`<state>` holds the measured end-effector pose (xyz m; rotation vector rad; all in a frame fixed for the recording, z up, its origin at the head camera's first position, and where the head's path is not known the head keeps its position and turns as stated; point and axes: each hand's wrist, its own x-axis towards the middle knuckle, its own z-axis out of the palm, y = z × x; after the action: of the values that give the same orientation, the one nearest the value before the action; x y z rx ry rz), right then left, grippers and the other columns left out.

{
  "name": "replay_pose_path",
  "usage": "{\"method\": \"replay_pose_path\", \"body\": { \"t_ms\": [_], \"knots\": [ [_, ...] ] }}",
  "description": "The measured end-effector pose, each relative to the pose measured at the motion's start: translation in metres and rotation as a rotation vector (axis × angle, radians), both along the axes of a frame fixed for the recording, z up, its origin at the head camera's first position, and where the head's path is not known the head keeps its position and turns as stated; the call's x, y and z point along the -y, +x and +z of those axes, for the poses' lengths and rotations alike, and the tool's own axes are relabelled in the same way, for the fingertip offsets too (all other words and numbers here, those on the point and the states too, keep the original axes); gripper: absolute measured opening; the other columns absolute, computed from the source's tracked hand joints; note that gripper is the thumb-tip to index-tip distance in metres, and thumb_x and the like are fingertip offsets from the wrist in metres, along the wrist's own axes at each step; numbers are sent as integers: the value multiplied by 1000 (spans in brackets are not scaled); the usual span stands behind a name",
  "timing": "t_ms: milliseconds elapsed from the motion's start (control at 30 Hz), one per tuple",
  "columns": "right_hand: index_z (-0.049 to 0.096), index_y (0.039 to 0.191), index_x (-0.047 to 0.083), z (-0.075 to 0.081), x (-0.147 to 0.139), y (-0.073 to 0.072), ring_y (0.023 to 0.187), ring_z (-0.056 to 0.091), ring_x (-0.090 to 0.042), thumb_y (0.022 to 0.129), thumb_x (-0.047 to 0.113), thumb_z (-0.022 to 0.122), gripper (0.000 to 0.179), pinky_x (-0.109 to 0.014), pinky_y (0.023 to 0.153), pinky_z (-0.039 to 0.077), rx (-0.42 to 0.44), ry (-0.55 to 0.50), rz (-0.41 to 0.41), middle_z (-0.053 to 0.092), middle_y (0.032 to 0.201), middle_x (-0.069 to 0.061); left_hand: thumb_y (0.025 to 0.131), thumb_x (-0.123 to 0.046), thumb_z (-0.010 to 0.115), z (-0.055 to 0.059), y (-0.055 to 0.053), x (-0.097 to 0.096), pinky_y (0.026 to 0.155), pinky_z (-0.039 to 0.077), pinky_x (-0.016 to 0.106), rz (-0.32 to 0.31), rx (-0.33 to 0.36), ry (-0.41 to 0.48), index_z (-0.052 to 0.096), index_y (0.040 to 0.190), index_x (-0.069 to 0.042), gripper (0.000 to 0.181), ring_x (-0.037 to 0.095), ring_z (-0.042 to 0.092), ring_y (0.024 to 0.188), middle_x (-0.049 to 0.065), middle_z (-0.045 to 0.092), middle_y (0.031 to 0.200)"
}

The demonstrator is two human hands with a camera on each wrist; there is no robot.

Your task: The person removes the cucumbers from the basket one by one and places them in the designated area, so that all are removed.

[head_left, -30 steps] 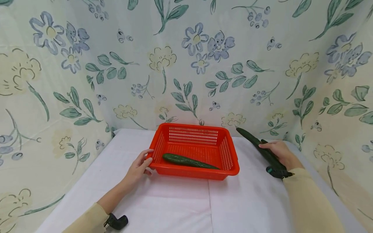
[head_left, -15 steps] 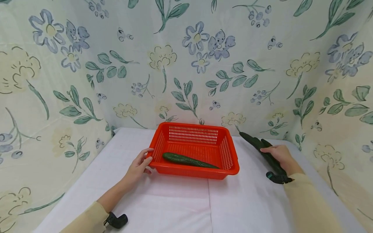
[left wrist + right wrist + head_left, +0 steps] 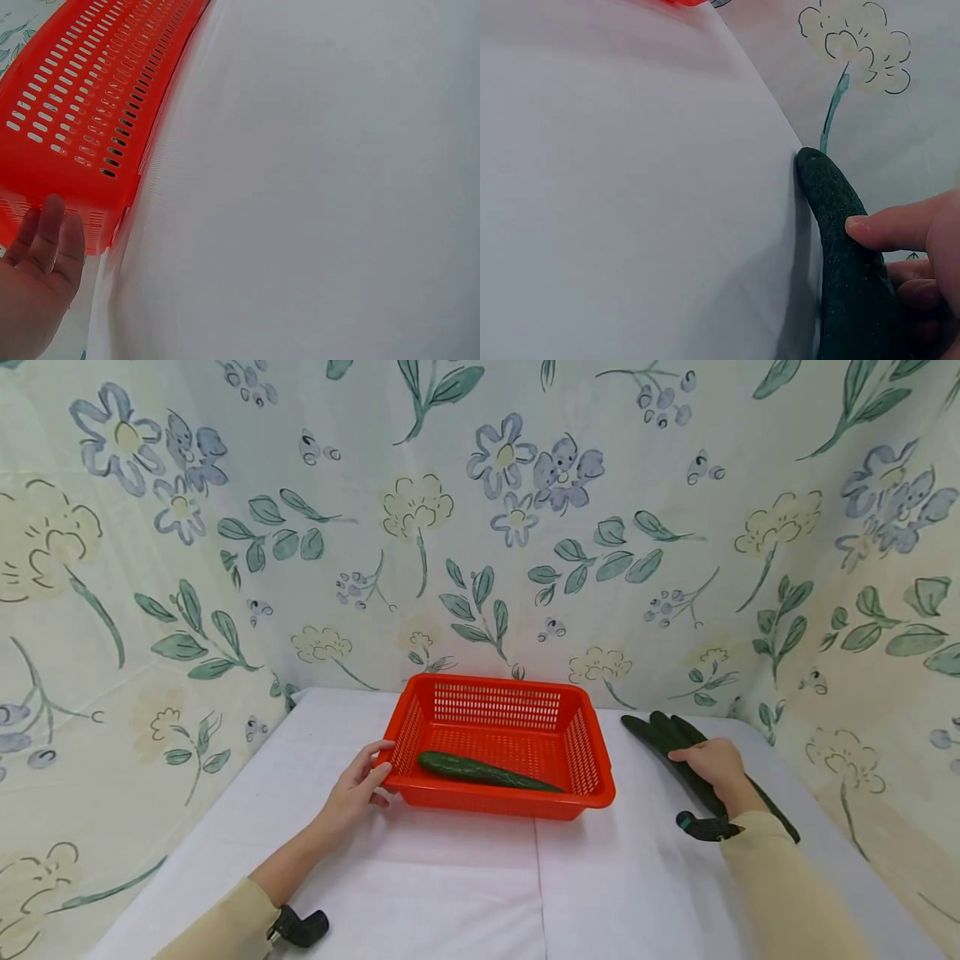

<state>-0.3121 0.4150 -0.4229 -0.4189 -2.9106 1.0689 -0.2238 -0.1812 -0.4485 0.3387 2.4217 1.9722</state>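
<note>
A red plastic basket (image 3: 498, 806) with slotted walls stands mid-table, and one dark green cucumber (image 3: 480, 772) lies inside along its near wall. My left hand (image 3: 358, 781) holds the basket at its near left corner; in the left wrist view its fingers (image 3: 49, 232) are against the outer wall. To the right of the basket, my right hand (image 3: 716, 768) grips a cucumber (image 3: 647, 733), thumb on top and fingers curled at its far side. Two more cucumbers lie close beside it, a middle one (image 3: 663, 723) and a right one (image 3: 776, 810), both partly hidden by the hand.
A white cloth (image 3: 465, 893) covers the table. Floral fabric (image 3: 480, 527) hangs right behind the table's back edge and along both sides. Each wrist carries a small black camera, the left one (image 3: 300, 929) near the front and the right one (image 3: 705, 827) by the cucumbers.
My right hand has brought the gripped cucumber down and slightly back toward me, alongside the other two, which now show more. The left hand and the basket stay in place.
</note>
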Motion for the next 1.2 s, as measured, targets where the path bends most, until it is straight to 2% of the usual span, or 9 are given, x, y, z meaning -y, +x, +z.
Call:
{"method": "replay_pose_path", "body": {
  "t_ms": [133,233,367,467,667,767,900,1067,1200],
  "knots": [
    [71,107,-12,-1,4,-1,123,49,-53,90,33,70,48,-62,99,44,-24,92,24,48,138,-40,107,-29,50,0,1,1,77,60,34,5,2,-5,37,151,-22,47,38,64,97,19,54,119],
    [75,102,-7,0,6,-1,112,57,-52,88,35,72,44,-58,85,51,-30,201,62,56,130,-38,107,-29,50,0,1,0,77,60,34,11,3,-11,38,150,-23,45,37,64,96,20,54,119],
    [75,103,-4,4,7,-3,98,62,-46,88,39,70,46,-48,70,53,7,294,92,61,123,-35,107,-28,50,1,0,1,77,61,36,13,-1,-11,38,150,-23,45,37,64,97,19,55,118],
    [73,101,-3,3,7,-6,92,62,-40,89,43,69,47,-45,65,50,39,295,77,63,118,-32,107,-27,49,2,0,2,78,61,36,14,-2,-8,38,151,-24,45,38,64,97,20,55,120],
    [69,75,7,-6,11,-12,79,59,-32,87,46,70,41,-39,56,46,46,322,24,67,96,-21,107,-27,50,1,0,3,77,60,34,24,10,-2,38,151,-24,46,38,64,98,22,54,124],
    [67,71,8,-7,13,-12,77,58,-31,89,44,69,40,-37,54,45,44,336,7,65,90,-17,107,-27,50,0,-1,3,77,61,36,22,10,4,37,151,-23,46,37,64,97,22,54,124],
    [71,81,3,-7,13,-8,82,60,-34,90,41,67,39,-39,56,47,47,323,-18,67,96,-21,107,-26,50,-1,-1,3,77,61,37,23,7,3,39,150,-23,44,36,65,95,20,55,119],
    [70,114,-4,-6,10,-2,105,60,-46,90,39,68,49,-49,69,53,33,301,-22,62,123,-30,107,-29,50,-1,-1,1,77,61,37,14,-2,0,40,150,-22,45,37,65,95,18,55,117],
    [66,123,-6,-6,9,1,113,57,-50,89,36,69,54,-54,77,53,28,296,-7,59,130,-32,106,-31,51,-1,-2,0,78,61,38,5,-2,-1,40,149,-23,45,39,64,96,19,54,116]
  ]
}}
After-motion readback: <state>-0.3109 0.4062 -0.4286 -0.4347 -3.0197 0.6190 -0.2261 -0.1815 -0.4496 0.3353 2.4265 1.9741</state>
